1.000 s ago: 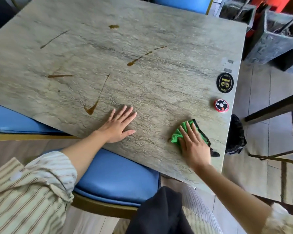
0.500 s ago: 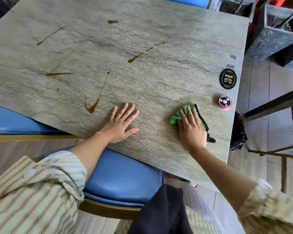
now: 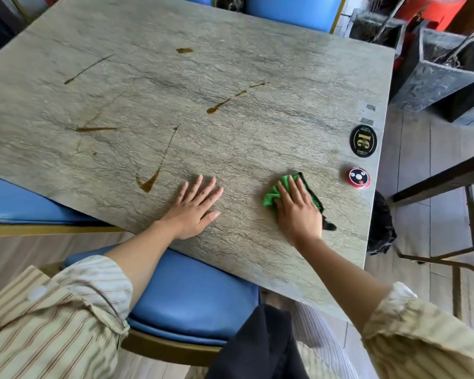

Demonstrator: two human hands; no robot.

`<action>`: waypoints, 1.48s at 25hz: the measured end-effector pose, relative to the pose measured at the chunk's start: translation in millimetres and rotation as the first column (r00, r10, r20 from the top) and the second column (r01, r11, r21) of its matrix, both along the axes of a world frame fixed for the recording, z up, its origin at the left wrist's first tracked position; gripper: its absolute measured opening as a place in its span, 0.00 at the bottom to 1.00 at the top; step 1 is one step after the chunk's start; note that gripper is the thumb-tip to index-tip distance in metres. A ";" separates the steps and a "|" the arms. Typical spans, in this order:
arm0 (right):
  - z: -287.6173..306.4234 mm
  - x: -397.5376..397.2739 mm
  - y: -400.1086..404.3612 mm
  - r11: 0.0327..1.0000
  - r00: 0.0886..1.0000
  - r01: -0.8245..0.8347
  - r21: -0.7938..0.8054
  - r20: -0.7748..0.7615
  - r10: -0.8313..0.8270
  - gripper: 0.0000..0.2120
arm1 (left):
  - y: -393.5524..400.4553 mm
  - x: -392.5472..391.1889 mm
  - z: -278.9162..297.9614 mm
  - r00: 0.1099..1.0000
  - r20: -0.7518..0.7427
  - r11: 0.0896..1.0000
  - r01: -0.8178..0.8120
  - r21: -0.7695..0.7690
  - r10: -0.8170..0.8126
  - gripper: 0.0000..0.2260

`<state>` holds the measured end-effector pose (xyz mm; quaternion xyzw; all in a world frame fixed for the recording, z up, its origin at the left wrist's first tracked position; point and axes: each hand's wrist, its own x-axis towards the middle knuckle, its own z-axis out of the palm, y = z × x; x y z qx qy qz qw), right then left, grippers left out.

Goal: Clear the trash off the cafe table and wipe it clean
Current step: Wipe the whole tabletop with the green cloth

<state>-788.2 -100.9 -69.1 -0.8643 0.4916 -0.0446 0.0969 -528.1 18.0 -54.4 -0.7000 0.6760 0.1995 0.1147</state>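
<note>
1. Two hands (image 3: pixel 195 210) on the tabletop (image 3: pixel 230 64): the left hand lies flat with fingers spread near the front edge, bracing and grasping nothing.
2. Right hand (image 3: pixel 298 212) presses the green cloth (image 3: pixel 274 194) down with straight fingers laid over it; no curl round the fabric is visible. A black trim or second layer pokes out at the cloth's right side.
3. Change over the last second: cloth and right hand have slid leftward and a little away from the near edge, toward the table's middle. They now sit further from the red call button (image 3: pixel 358 178) and closer to the left hand, which has stayed put.
4. Meaning: the wipe appears to be under way, working inward from the right corner.
5. Several brown spill streaks (image 3: pixel 153 173) remain untouched to the left and further back, including a drop (image 3: pixel 184 50) at the far side. Most wiping is judged still to come.
6. No loose trash shows on the tabletop, so clearing looks done. The oval number plaque (image 3: pixel 363 140) sits near the right edge, beyond the button.
7. Blue chair (image 3: pixel 192 294) is tucked under the front edge.
</note>
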 end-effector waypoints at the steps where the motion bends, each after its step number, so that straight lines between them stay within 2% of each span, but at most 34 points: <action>1: 0.7 -17.7 7.7 0.999 1.000 0.009 -0.032 0.018 -0.008 0.24 | 0.0 -0.8 1.4 1.000 -0.001 1.000 -0.004 0.016 0.004 0.28; 3: -0.2 -54.2 40.1 0.994 0.997 -0.079 -0.070 0.021 0.080 0.25 | -0.4 -3.4 3.5 1.000 0.008 0.999 -0.014 0.032 0.013 0.27; 5: -2.8 -71.3 77.4 0.952 0.956 -0.292 -0.093 0.006 0.294 0.25 | -2.2 -5.6 6.7 1.000 0.009 0.998 -0.019 0.055 0.019 0.27; 7: -3.9 -57.9 96.9 0.886 0.891 -0.451 -0.110 0.003 0.454 0.25 | -3.5 -7.6 8.6 0.999 0.003 0.997 -0.032 0.071 0.032 0.27; 9: -4.6 -26.2 95.4 0.855 0.862 -0.502 -0.132 0.007 0.507 0.24 | -3.6 -9.0 9.7 0.999 0.000 0.995 -0.046 0.089 0.046 0.27; 13: -6.3 -1.0 75.5 0.890 0.891 -0.454 -0.039 -0.008 0.454 0.25 | -3.2 -10.4 11.0 0.997 -0.007 0.993 -0.077 0.088 0.078 0.27; 17: -3.4 -60.1 46.1 0.961 0.962 -0.272 -0.052 0.004 0.273 0.24 | -1.3 -8.4 15.3 0.996 -0.015 0.992 -0.085 0.096 0.087 0.28; 19: -3.8 -92.2 38.9 0.967 0.968 -0.241 -0.080 0.046 0.245 0.23 | -0.9 -7.4 14.4 0.996 -0.020 0.992 -0.089 0.091 0.091 0.28; 21: -5.4 -106.1 46.6 0.920 0.925 -0.365 -0.140 0.056 0.376 0.22 | -1.5 -7.9 13.9 0.996 -0.027 0.992 -0.088 0.087 0.091 0.28; 24: -4.8 -84.3 69.5 0.783 0.786 -0.604 -0.149 0.050 0.616 0.23 | -4.2 -2.5 18.1 0.999 0.001 0.997 -0.048 0.058 0.048 0.27; 26: -9.2 -48.9 80.8 0.723 0.728 -0.673 -0.155 0.034 0.685 0.23 | -7.7 7.5 23.6 0.999 0.028 0.999 0.027 0.020 -0.027 0.25; 28: -14.5 -3.8 94.0 0.712 0.719 -0.686 -0.147 0.015 0.695 0.24 | -9.5 23.6 26.4 0.997 0.030 0.997 0.076 -0.023 -0.075 0.24; 34: -13.0 108.7 88.0 0.790 0.794 -0.604 -0.108 0.008 0.608 0.25 | 3.6 90.1 17.5 0.996 -0.038 0.955 -0.088 -0.284 0.081 0.23; 37: -9.3 129.9 53.5 0.920 0.922 -0.386 -0.068 0.001 0.387 0.25 | 21.1 131.9 9.7 1.000 -0.018 0.927 -0.019 -0.375 0.014 0.24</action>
